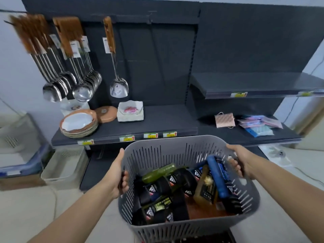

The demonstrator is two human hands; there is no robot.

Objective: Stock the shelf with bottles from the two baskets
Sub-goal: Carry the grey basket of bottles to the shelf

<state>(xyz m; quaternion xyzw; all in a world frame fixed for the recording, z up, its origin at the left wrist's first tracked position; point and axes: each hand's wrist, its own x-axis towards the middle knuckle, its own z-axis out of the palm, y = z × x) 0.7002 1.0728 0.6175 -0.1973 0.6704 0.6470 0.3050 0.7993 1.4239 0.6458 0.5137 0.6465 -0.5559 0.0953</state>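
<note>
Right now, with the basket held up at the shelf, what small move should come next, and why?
Probably set the basket down on the bare stretch of shelf just ahead. The left hand and right hand both grip its sides, so neither is free to pick out any of the bottles, which all lie inside it.

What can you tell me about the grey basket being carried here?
The basket looks like grey plastic, a rounded rectangle with rows of vertical slots in its walls and a smooth rim. It is held up in front of the shelf. The left hand grips one side and the right hand grips the other, fingers curled through the handle openings. Inside, bottles lie jumbled on their sides, mostly black, with green, amber and blue ones.
</note>
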